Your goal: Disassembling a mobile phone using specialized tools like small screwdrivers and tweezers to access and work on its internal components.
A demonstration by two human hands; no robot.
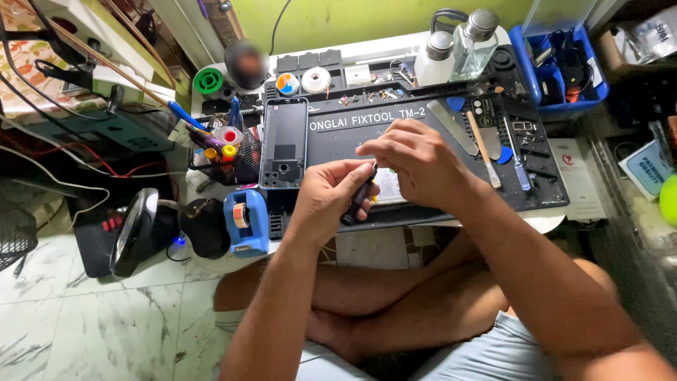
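Note:
My left hand is closed around a black screwdriver with its handle pointing down toward me. My right hand hovers just beyond it, fingers curled over the screwdriver's tip and a small white part lying on the dark repair mat. What the right fingers pinch is hidden. A phone frame, back side up, lies on the mat left of both hands.
On the mat's right lie a metal spatula, a brush and a blue-handled tool. Two bottles stand at the back. A blue tape dispenser sits at the left edge, a blue bin at back right.

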